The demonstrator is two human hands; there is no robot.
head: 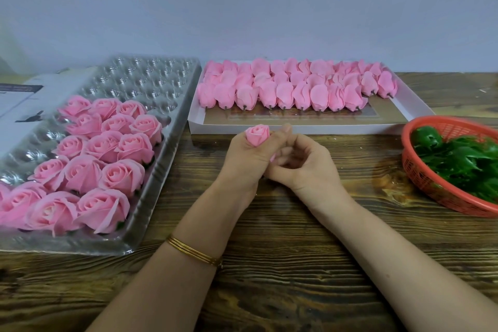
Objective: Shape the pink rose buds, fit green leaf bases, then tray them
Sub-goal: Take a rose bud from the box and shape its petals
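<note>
Wooden tabletop (pixel 269 264), near its middle: the left hand (pixel 242 159) grips a pink bud (pixel 257 135) upright while the right hand (pixel 305 163) curls at its hidden base, grasp unclear; I'd ease outer petals open gently, keeping the core tight.

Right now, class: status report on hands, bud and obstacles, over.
Left hand grips bud, upright. Right hand curled against it, hold unclear. Bud's base hidden. Tray left, basket right, neither touched.

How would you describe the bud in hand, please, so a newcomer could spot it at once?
On the table, the left hand and right hand meet before the white box. The bud pokes up from the left fist. Unlike the boxed buds and trayed roses, it alone is held.
</note>
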